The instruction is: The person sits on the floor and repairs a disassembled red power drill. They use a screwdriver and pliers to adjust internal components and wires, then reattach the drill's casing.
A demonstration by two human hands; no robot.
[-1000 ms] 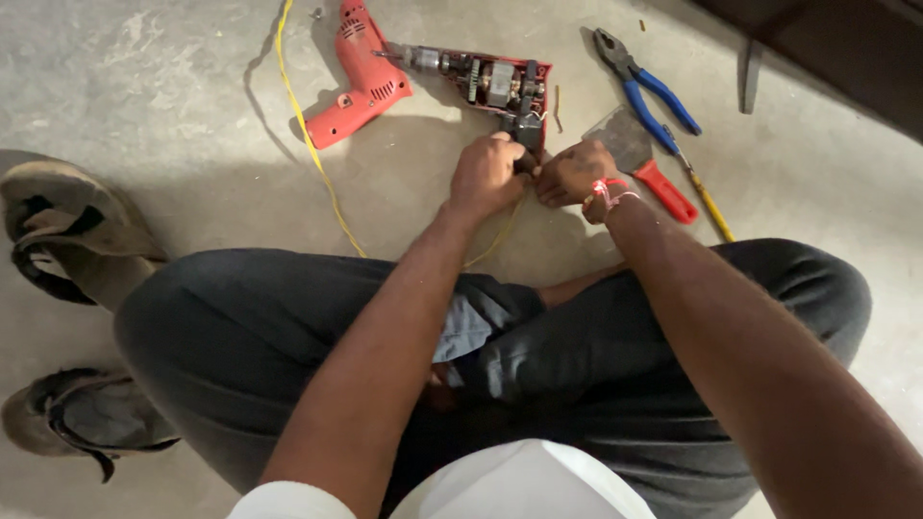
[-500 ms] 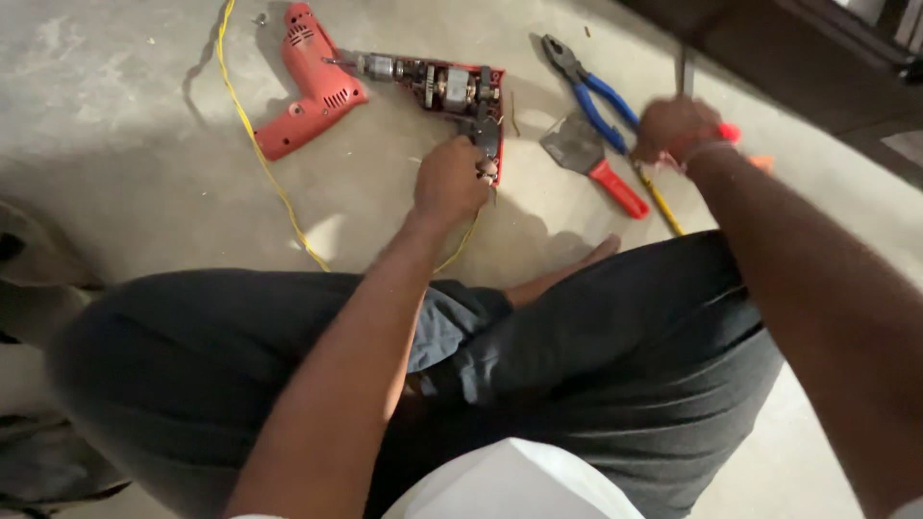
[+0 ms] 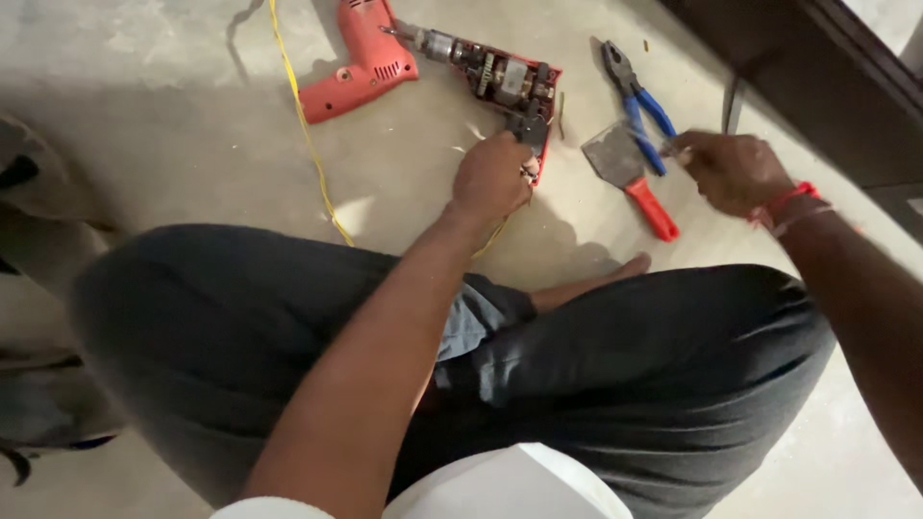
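Note:
I sit cross-legged on a concrete floor. An opened red power drill [image 3: 500, 82] lies ahead with its motor and gears exposed, and its detached red shell half [image 3: 361, 62] lies to the left. My left hand [image 3: 492, 178] is closed on the dark switch part at the drill's handle end. My right hand [image 3: 735, 173], with a red band at the wrist, hovers just right of the blue-handled pliers [image 3: 639, 96] and the red-handled scraper [image 3: 635, 178]. Its fingers are closed around a thin tool whose pale tip pokes out to the left.
A yellow cable [image 3: 303, 125] runs across the floor from the top toward my knee. Dark furniture [image 3: 817, 67] stands at the upper right, with a thin metal piece [image 3: 733, 106] beside it. Footwear [image 3: 29, 173] sits at the left edge.
My right hand left the drill handle, swung out right past the scraper, and now sits lower beside the pliers with a thin tool in it. My left hand stayed on the drill.

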